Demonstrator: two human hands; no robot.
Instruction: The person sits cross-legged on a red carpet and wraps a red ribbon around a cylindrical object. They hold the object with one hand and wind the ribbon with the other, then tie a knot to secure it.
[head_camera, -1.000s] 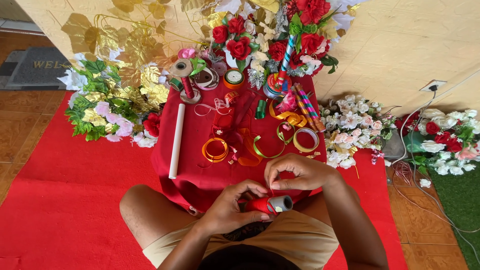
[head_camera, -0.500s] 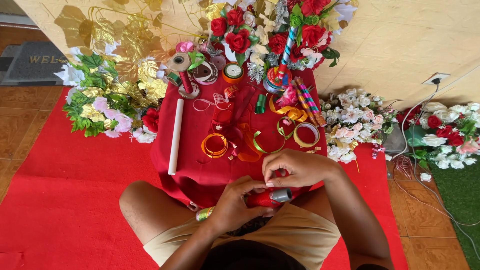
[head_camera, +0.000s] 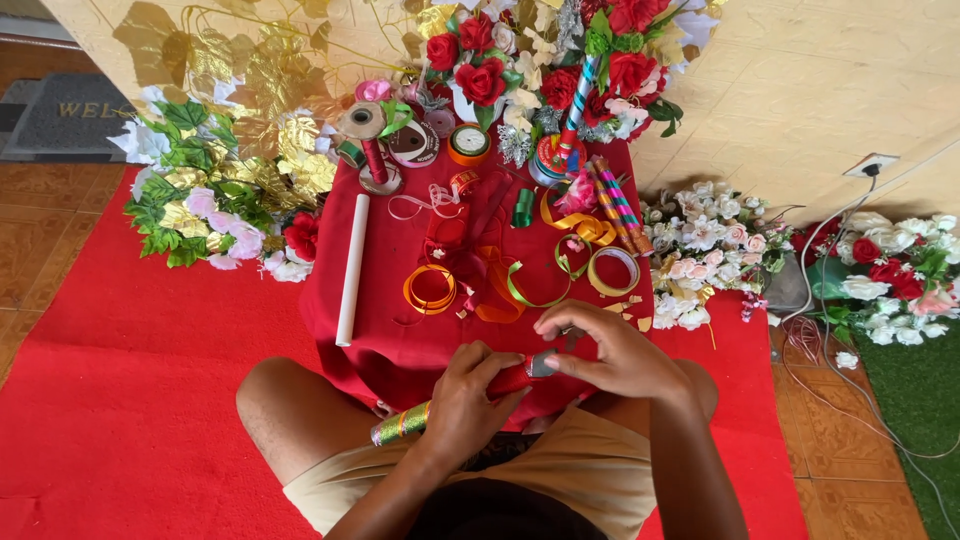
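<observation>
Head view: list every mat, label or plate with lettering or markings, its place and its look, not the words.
Doormat: far left floor, dark grey rectangle, pale lettering, partly cut off.
Tape roll label: back of red table, round, pale face, orange rim.
Wall socket plate: right wall, white rectangle, cable attached.

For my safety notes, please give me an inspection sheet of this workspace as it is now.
Surface: low table under red cloth, on red carpet.
Job's things: stick, red wrapped, green-gold at the bare end.
Clutter: ribbon rolls, white tube, paper scraps.
Grippers: left hand grips stick; right hand pinches its tip.
Cables: white cords from wall outlet.
Surroundings: artificial flowers, doormat.
</observation>
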